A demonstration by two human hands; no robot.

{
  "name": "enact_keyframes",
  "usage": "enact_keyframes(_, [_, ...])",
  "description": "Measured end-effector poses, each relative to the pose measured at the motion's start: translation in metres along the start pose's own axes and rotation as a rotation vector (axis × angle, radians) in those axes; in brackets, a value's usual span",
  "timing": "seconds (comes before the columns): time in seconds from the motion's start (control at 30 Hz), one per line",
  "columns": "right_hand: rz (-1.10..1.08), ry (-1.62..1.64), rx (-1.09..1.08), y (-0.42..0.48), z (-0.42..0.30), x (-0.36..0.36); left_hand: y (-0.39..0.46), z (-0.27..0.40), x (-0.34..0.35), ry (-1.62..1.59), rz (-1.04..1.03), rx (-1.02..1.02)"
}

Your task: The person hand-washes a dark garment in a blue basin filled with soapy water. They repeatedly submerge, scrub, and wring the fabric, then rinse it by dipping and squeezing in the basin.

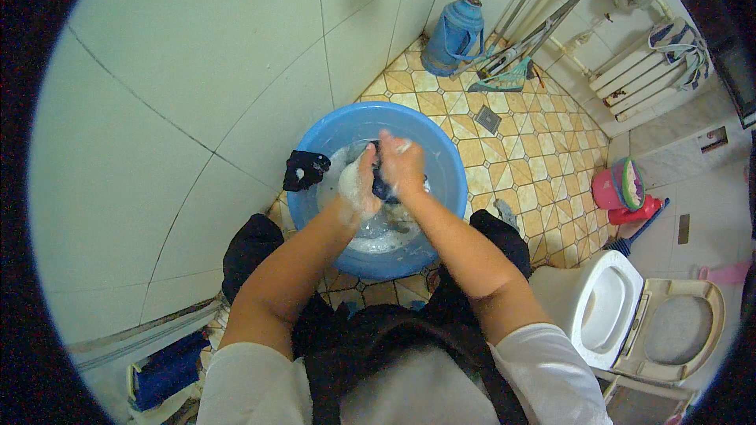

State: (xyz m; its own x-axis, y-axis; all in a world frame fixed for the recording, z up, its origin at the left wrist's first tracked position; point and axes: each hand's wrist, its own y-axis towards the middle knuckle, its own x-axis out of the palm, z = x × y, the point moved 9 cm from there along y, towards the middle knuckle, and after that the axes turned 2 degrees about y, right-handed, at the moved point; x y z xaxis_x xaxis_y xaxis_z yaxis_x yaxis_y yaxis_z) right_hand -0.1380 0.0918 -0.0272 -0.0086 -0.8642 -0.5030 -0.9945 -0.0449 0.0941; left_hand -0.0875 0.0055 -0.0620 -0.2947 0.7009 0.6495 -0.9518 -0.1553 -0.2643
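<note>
A round blue plastic basin (452, 189) with sudsy water stands on the tiled floor between my knees. Over it, my left hand (359, 183), covered in white foam, and my right hand (403, 165) press a dark wet cloth (383, 186) between them. The right hand is somewhat blurred. Below the hands, suds and a pale patch, perhaps more cloth, show in the water. Another black cloth (304, 170) with a spot of foam hangs over the basin's left rim.
A tiled wall (266, 71) rises close on the left. Behind the basin stand a blue thermos flask (453, 35) and a broom (505, 78). A floor drain (488, 119), a pink bucket (611, 186), a red bottle (647, 209) and a toilet (608, 307) are on the right.
</note>
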Motion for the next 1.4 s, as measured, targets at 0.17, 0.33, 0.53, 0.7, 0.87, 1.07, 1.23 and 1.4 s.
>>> enact_keyframes(0.17, [0.095,0.402,0.127,0.006,0.009,-0.003,0.025,0.015,-0.015,0.224,-0.145,0.381])
enact_keyframes(0.33, [0.063,0.074,-0.209,-0.039,-0.028,0.009,0.034,-0.026,-0.032,-0.305,-0.075,-0.128])
enact_keyframes(0.53, [0.059,-0.091,-0.208,-0.022,-0.018,0.009,0.034,-0.054,-0.016,-0.501,-0.243,-0.271])
enact_keyframes(0.7, [-0.028,-0.172,-0.312,-0.045,-0.036,0.033,0.021,-0.038,-0.001,-0.749,-0.696,-0.443])
enact_keyframes(0.87, [0.048,-0.016,0.004,-0.009,0.001,0.009,0.015,-0.039,-0.014,-0.298,0.097,-0.261])
enact_keyframes(1.07, [0.021,-0.021,-0.057,-0.008,-0.012,0.010,0.023,-0.048,-0.018,-0.435,-0.149,-0.301])
enact_keyframes(1.23, [0.005,-0.095,-0.383,-0.056,-0.043,0.025,0.019,-0.042,-0.017,-0.376,-0.278,-0.394])
enact_keyframes(1.4, [0.138,0.324,0.316,0.015,0.058,-0.005,0.015,-0.048,-0.021,-0.288,0.007,-0.258])
